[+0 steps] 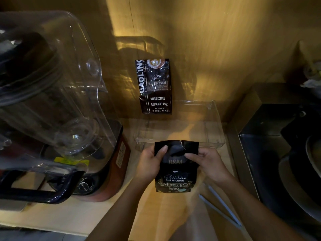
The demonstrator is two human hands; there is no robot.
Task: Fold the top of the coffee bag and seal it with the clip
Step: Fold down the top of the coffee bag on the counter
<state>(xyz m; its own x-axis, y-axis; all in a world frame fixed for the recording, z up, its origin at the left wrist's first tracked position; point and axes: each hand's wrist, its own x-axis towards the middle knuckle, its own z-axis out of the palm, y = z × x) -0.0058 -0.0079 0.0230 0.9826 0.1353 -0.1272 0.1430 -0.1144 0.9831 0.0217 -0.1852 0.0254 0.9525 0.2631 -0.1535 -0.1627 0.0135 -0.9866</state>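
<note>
Clip (pixel 220 209) nearest, long and thin, on tabletop (pixel 73 218) right of bag, untouched | left hand (pixel 149 162) grip closed on bag (pixel 175 166) top-left edge | bag upright, long axis vertical, top unfolded | right hand (pixel 209 163) grip pinching top-right edge; nearer the clip, so likely fetches it after folding

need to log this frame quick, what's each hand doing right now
Left hand: closed on the left upper edge of the black foil Blue Mountain coffee bag.
Right hand: closed on the same bag's right upper edge.
</note>
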